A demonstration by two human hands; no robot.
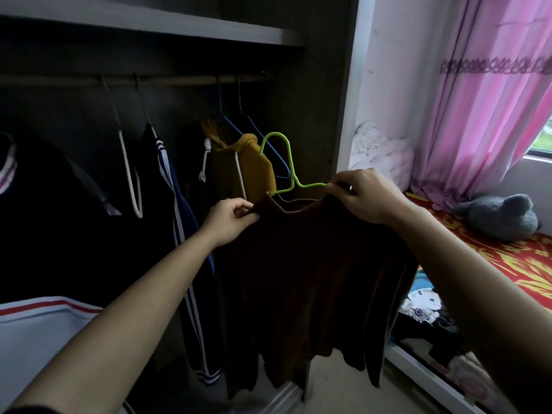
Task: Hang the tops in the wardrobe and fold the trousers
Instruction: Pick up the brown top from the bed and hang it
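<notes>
A dark brown top (313, 264) is held up in front of the open wardrobe (316, 85), near the middle of the view. Its hem hangs toward 6 o'clock, clear of the floor. A green hanger (290, 162) is seated in its neck opening. The hook stands up toward 12 o'clock and is not yet set over the wooden rail (134, 80), which is seen well above it, toward 10 o'clock.

The left hand (230, 219) is placed at 9 o'clock of the collar, where the fabric edge is pinched between thumb and curled fingers. The right hand (367, 195) is placed at 3 o'clock of the collar. Its fingers are drawn together and clamped on the hanger's right arm where it meets the cloth.

Behind the green hook, at its 9 o'clock, a mustard hoodie (254, 165) is hung from the rail on a blue hanger (233, 127). Farther toward 9 o'clock a navy garment with white stripes (179, 204) is hung, and beyond it a bare white hanger (131, 180). Dark clothing fills the wardrobe's 9 o'clock side.

At 3 o'clock of the top a bed with a red and yellow cover (522, 261) is seen, and a grey plush toy (501, 216) lies on it. A pink curtain (484, 100) is drawn at 2 o'clock.
</notes>
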